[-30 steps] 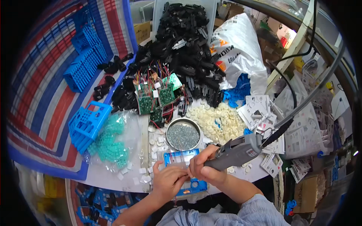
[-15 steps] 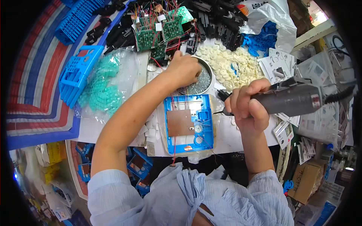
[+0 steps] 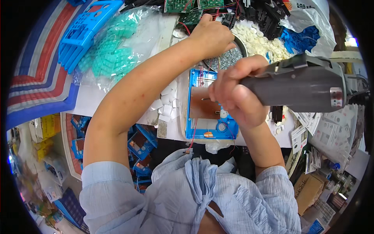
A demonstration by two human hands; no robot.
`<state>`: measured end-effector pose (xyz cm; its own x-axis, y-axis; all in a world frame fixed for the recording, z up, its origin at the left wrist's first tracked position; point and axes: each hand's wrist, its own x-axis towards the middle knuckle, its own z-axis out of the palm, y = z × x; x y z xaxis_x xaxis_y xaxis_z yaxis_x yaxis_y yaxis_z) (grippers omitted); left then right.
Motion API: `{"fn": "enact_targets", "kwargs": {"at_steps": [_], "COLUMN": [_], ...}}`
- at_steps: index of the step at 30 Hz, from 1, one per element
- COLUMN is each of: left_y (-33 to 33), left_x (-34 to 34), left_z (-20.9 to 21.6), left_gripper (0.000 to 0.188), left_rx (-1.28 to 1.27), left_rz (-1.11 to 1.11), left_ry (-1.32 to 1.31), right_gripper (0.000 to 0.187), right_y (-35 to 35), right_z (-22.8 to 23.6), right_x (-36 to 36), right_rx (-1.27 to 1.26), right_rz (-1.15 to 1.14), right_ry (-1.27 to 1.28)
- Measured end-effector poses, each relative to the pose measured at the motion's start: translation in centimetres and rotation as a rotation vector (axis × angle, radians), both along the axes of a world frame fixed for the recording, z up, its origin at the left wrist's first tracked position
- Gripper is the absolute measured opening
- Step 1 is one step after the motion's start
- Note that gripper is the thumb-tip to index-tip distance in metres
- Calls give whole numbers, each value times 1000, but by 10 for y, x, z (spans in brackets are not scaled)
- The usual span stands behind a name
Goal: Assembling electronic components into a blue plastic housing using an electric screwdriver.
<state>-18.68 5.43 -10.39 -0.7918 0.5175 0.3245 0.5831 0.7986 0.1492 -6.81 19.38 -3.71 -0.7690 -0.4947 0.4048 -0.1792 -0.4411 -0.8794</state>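
An electric screwdriver (image 3: 300, 85) with a dark grey body is gripped in my right hand (image 3: 243, 89). Its thin bit points left, over the brown circuit board (image 3: 200, 107) inside a blue plastic casing (image 3: 189, 130). Whether the tip touches the board I cannot tell. Thin red wires run from the casing, and a round speaker-like ring shows in its lower right. My left hand (image 3: 214, 37) is at a round metal bowl (image 3: 243, 45) of small silvery screws (image 3: 224, 60). Its fingers are curled, their tips hidden, so what they hold cannot be made out.
Teal keypad pieces in a clear bag (image 3: 113, 54) and blue plastic frames (image 3: 83, 33) lie left. Green circuit boards (image 3: 179, 4), black parts and cream discs (image 3: 257, 41) are heaped beyond the bowl. White pads (image 3: 167, 103) sit beside the casing; more blue casings (image 3: 140, 142) are below.
My right hand has brought the screwdriver left, from beside the casing to over the brown board. My left hand stays at the screw bowl, drawn toward its left rim. The whole view has shifted.
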Motion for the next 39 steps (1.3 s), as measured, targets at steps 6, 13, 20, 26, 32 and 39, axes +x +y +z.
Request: {"fn": "enact_targets", "kwargs": {"at_steps": [6, 13, 20, 26, 32, 39], "left_y": [2, -38, -77, -64, -46, -38], "left_x": [-2, 42, 141, 197, 203, 203], "left_z": [2, 37, 38, 13, 17, 14], "left_gripper": [30, 22, 8, 9, 10, 13], "left_rx": [-65, 192, 487, 512, 580, 546], "left_rz": [51, 130, 140, 136, 92, 47], "left_ry": [-46, 183, -23, -111, -127, -99], "right_gripper": [28, 25, 26, 27, 29, 27], "right_y": [-21, -26, -32, -18, -5, 7], "right_z": [-13, -25, -26, -4, 20, 20], "right_x": [2, -3, 4, 0, 15, 24], "right_rx": [35, 145, 200, -22, 11, -25], "right_rz": [-12, -20, -19, 49, 124, 116], "right_ry": [21, 131, 126, 44, 82, 32]}}
